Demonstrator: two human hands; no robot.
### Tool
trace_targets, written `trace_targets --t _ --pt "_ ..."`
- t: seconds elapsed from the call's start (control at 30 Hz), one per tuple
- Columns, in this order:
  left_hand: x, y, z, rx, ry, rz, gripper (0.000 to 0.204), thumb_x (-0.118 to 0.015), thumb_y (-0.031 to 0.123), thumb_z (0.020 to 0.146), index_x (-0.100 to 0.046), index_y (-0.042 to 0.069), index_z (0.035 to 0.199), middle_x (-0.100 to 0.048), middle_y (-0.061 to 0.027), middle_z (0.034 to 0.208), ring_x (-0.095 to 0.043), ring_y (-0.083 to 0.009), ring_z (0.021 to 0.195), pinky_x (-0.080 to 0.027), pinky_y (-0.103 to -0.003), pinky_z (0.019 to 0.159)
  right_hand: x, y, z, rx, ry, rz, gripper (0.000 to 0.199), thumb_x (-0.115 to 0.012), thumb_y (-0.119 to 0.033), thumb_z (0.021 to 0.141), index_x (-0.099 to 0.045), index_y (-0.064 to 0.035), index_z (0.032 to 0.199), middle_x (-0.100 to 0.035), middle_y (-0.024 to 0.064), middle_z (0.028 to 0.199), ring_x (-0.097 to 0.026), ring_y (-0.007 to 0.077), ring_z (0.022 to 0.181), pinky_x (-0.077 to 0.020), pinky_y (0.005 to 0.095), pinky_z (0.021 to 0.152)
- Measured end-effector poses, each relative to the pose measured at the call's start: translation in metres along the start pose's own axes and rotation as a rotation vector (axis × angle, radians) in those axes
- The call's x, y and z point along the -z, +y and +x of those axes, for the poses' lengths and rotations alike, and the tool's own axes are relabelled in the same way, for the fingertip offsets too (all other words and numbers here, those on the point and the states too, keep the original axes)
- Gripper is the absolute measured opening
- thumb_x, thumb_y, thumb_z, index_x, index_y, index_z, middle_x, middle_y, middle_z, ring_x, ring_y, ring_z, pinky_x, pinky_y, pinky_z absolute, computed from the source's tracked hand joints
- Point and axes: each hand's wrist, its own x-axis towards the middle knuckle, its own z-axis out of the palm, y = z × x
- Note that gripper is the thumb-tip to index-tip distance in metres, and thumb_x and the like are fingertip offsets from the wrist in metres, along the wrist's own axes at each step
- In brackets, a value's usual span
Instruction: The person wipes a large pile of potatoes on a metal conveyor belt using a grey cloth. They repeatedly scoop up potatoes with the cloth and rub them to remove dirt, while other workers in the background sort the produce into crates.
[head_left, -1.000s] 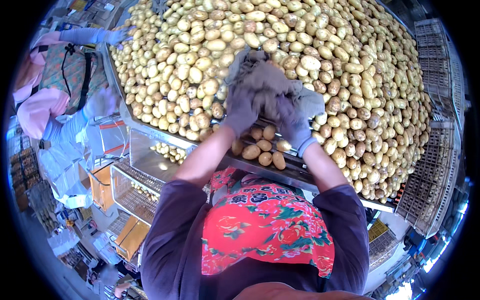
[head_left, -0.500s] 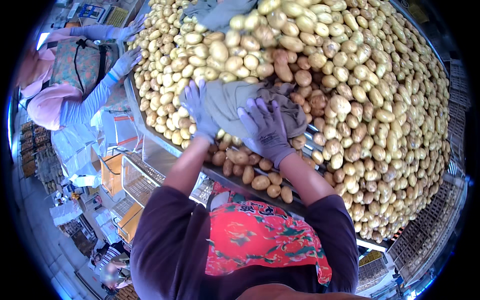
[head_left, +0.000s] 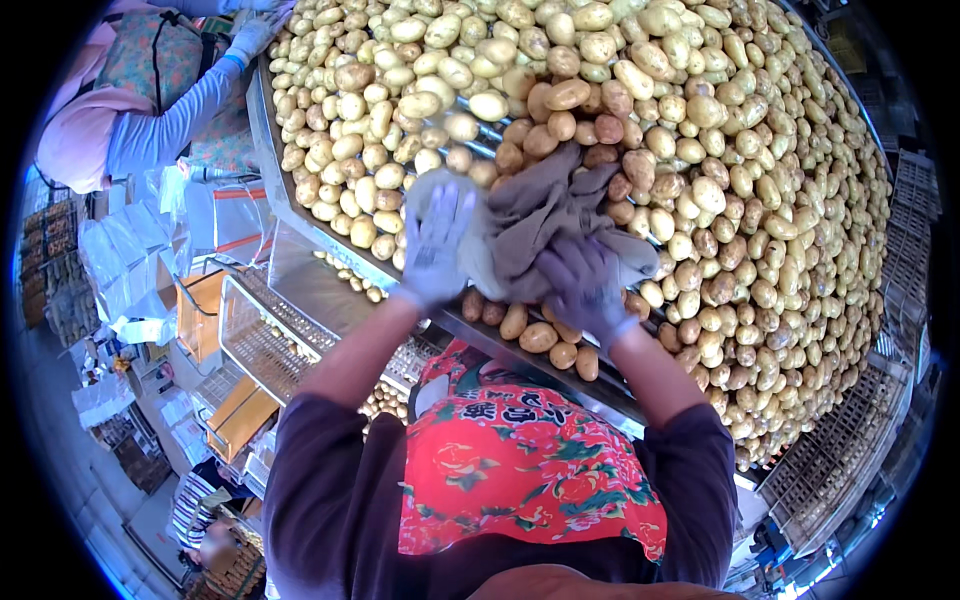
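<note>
A crumpled grey-brown cloth [head_left: 535, 225] lies over potatoes near the front edge of the sorting table. My left hand [head_left: 437, 245], in a pale purple glove, rests on the cloth's left end with its fingers stretched out flat. My right hand [head_left: 588, 290], gloved alike, is at the cloth's near right side, fingers bent into its folds. Pale yellow potatoes [head_left: 390, 110] surround the cloth on the left and far side. A short row of browner potatoes [head_left: 538, 337] sits between my hands and the table's front rim.
A high heap of potatoes [head_left: 770, 220] fills the right side. Metal bars [head_left: 485, 132] show between potatoes beyond the cloth. At left, a co-worker's gloved hand [head_left: 250, 42] reaches the table's edge. Plastic crates [head_left: 270, 330] stand below left, another crate [head_left: 840, 460] lower right.
Both hands have shifted right, and the cloth has bunched up with them. My right hand's spread fingers have curled into it. More metal bars show beyond the cloth.
</note>
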Motion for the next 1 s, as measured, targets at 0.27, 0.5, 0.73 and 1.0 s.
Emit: trace_targets --t 0.27,0.5,0.73,1.0 --pt "-0.022 0.021 0.123 0.3 0.12 -0.926 0.049 -0.048 0.028 0.095 -0.048 0.001 0.136 -0.04 -0.0266 0.144 -0.037 -0.0436 0.135 -0.02 -0.054 0.116 0.092 -0.021 0.099 -0.476 0.165 0.599 0.031 -0.052 -0.014 0.09 -0.062 -0.0031 0.117 -0.066 0.0156 0.11 -0.062 0.0306 0.104 -0.0463 0.039 0.097" --pt "0.057 0.143 0.015 -0.363 -0.043 -0.873 0.049 -0.063 0.027 0.088 -0.056 0.004 0.13 -0.054 -0.0191 0.136 -0.046 -0.0365 0.131 -0.033 -0.044 0.112 0.181 0.046 -0.091 -0.425 0.968 0.822 0.046 -0.046 -0.033 0.099 -0.055 0.0056 0.122 -0.06 0.0143 0.121 -0.058 0.0258 0.113 -0.0463 0.0383 0.099" --pt "0.046 0.031 0.036 0.122 0.041 -0.091 0.028 -0.064 0.019 0.083 -0.067 0.006 0.108 -0.061 -0.0155 0.115 -0.064 -0.0337 0.102 -0.052 -0.044 0.085 0.101 0.085 -0.145 -0.649 0.695 -0.203 0.052 -0.072 -0.021 0.083 -0.054 0.0053 0.125 -0.064 0.0239 0.112 -0.062 0.0342 0.107 -0.0482 0.041 0.092" --pt "0.05 0.012 0.067 0.207 -0.372 -0.067 0.041 -0.067 0.02 0.08 -0.062 0.009 0.12 -0.067 -0.0176 0.112 -0.066 -0.0287 0.103 -0.053 -0.044 0.085 0.103 0.052 -0.109 -0.49 0.671 -0.005 0.05 -0.066 -0.008 0.073 -0.062 -0.0078 0.123 -0.066 0.0154 0.112 -0.064 0.0337 0.105 -0.0496 0.0396 0.093"
